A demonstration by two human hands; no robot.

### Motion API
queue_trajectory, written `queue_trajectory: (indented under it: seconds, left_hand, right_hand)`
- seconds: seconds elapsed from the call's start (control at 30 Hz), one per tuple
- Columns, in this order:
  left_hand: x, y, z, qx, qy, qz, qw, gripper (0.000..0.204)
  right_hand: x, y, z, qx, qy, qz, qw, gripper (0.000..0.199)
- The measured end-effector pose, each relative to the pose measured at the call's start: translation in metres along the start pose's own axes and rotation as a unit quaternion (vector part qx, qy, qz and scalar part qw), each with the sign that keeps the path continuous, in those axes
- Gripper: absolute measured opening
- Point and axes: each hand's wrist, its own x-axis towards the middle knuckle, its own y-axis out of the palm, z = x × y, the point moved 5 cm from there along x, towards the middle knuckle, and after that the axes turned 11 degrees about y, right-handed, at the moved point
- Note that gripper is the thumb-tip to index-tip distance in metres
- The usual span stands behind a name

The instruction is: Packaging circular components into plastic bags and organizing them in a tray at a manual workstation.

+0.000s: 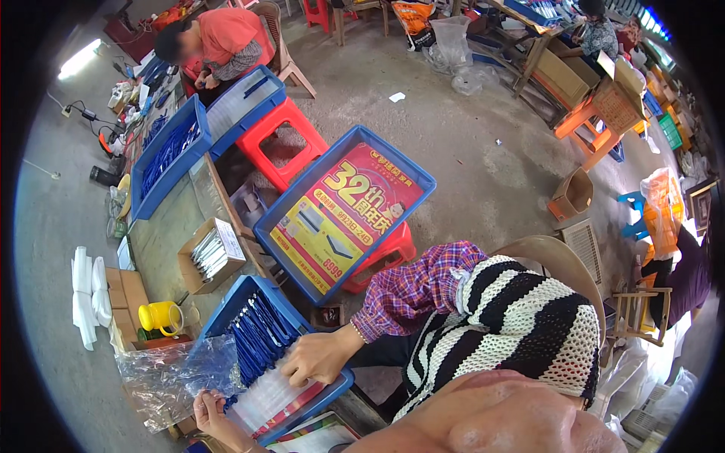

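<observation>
A blue plastic tray (341, 383) stands low in front of me, holding a dense row of slim dark-blue pen-like sticks (260, 332). Translucent plastic sleeves (263, 406) lie in its nearer end. Over those sleeves is my right hand (321, 358), its fingers curled down and closed; whatever is under the fingertips is hidden. At the tray's left near corner, my left hand (214, 415) has thumb and fingers drawn together beside a bit of blue. What it pinches is too small to make out. Next to it, a crumpled clear plastic bag (162, 377) hangs over the tray's left edge.
Beyond the tray are a cardboard box (198, 273) of white sticks and a yellow mug (158, 317). A poster-lined blue tray (423, 177) rests across red stools (283, 143). Farther off, a person (230, 45) sits by more trays (202, 124) on the bench.
</observation>
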Motion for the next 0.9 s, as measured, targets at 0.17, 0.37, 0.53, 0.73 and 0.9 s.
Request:
queue_trajectory:
  seconds: [0.17,0.37,0.53,0.73,0.9]
  left_hand:
    - [-0.01,0.013,-0.008,0.01,-0.007,-0.02,1.0,0.017]
    - [-0.013,0.009,0.002,-0.007,-0.003,-0.009,1.0,0.016]
    - [-0.018,0.014,-0.005,-0.018,0.004,-0.014,1.0,0.016]
    - [-0.024,0.023,-0.014,-0.012,0.009,-0.017,1.0,0.015]
    - [-0.029,0.031,-0.021,-0.007,0.003,-0.057,0.998,0.014]
  right_hand:
    - [-0.001,0.002,-0.002,-0.011,0.0,0.006,1.0,0.013]
    - [-0.001,-0.002,-0.001,0.003,-0.004,0.004,1.0,0.016]
    - [-0.001,-0.001,-0.001,-0.002,-0.005,0.007,1.0,0.016]
    - [-0.001,-0.002,-0.002,-0.005,0.005,0.022,1.0,0.015]
    - [-0.001,-0.002,-0.002,-0.005,0.0,0.018,1.0,0.015]
